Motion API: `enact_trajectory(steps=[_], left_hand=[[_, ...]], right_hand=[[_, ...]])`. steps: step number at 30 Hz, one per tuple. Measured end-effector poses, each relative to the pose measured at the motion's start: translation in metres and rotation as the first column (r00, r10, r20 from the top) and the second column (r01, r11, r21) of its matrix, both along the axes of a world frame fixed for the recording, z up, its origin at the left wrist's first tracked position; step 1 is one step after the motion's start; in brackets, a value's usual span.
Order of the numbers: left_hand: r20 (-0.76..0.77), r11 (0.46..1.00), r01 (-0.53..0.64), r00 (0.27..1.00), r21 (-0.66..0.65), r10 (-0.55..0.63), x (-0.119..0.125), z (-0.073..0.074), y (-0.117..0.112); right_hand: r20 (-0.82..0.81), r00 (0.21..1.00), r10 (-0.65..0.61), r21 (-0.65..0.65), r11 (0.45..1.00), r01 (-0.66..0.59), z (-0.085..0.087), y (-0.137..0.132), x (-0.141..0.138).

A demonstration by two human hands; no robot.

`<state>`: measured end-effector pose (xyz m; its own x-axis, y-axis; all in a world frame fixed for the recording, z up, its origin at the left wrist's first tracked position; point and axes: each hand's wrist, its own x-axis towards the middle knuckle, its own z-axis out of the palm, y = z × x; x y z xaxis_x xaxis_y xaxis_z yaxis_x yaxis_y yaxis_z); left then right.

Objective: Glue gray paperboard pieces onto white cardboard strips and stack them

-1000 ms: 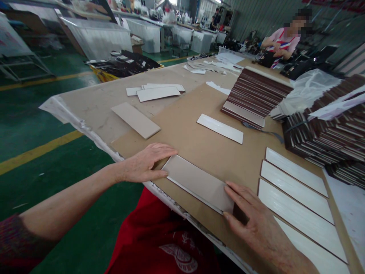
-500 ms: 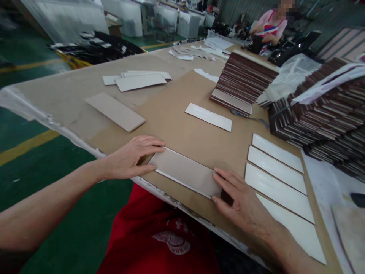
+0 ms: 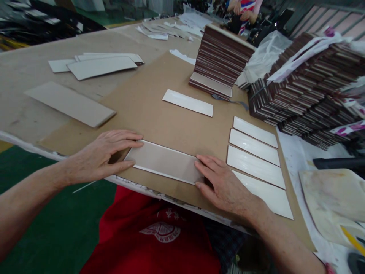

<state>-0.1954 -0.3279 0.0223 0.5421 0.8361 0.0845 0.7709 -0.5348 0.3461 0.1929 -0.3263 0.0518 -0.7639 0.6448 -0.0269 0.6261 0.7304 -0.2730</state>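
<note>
A long grey-beige card panel (image 3: 164,161) lies on the brown cardboard sheet (image 3: 159,121) near the table's front edge. My left hand (image 3: 104,154) clasps its left end, fingers above and thumb below. My right hand (image 3: 221,182) clasps its right end the same way, with a dark edge showing under the palm. Just right of that hand lie several white glossy strips (image 3: 255,152) in a row. One more white strip (image 3: 187,102) lies alone farther back.
Tall stacks of brown-edged panels stand at the back (image 3: 221,57) and at the right (image 3: 305,91). Loose grey panels (image 3: 70,103) and white ones (image 3: 99,64) lie at the left. A stained cloth (image 3: 330,198) lies at the right. Another person's hands (image 3: 241,9) work at the far end.
The view has tilted down and swung right, so everything sits higher and more to the left. Both hands stay on the panel's ends.
</note>
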Motion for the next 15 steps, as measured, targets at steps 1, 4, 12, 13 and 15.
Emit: enact_trajectory(steps=[1,4,12,13,15], left_hand=[[-0.009,1.000,-0.002,1.000,-0.006,0.002,0.0007,0.0015,-0.0005],[-0.015,1.000,0.004,1.000,0.002,-0.004,0.0018,0.0028,-0.0008],[0.011,0.999,0.027,1.000,0.033,-0.028,0.0054,0.0070,-0.0011],[0.008,0.997,0.037,0.999,0.070,-0.038,0.0052,0.0082,-0.0011],[-0.045,0.990,0.069,0.997,0.120,-0.064,0.0056,0.0114,-0.0011]], right_hand=[[0.008,1.000,0.000,-0.001,1.000,0.000,0.0008,-0.0006,-0.0006],[0.026,1.000,-0.009,0.000,1.000,0.009,0.0010,-0.0028,-0.0016],[0.108,0.994,-0.007,0.075,0.997,-0.001,-0.0008,-0.0075,-0.0040],[0.113,0.994,-0.010,0.084,0.996,0.000,-0.0005,-0.0081,-0.0054],[0.121,0.993,-0.002,0.088,0.996,-0.009,0.0000,-0.0098,-0.0099]])
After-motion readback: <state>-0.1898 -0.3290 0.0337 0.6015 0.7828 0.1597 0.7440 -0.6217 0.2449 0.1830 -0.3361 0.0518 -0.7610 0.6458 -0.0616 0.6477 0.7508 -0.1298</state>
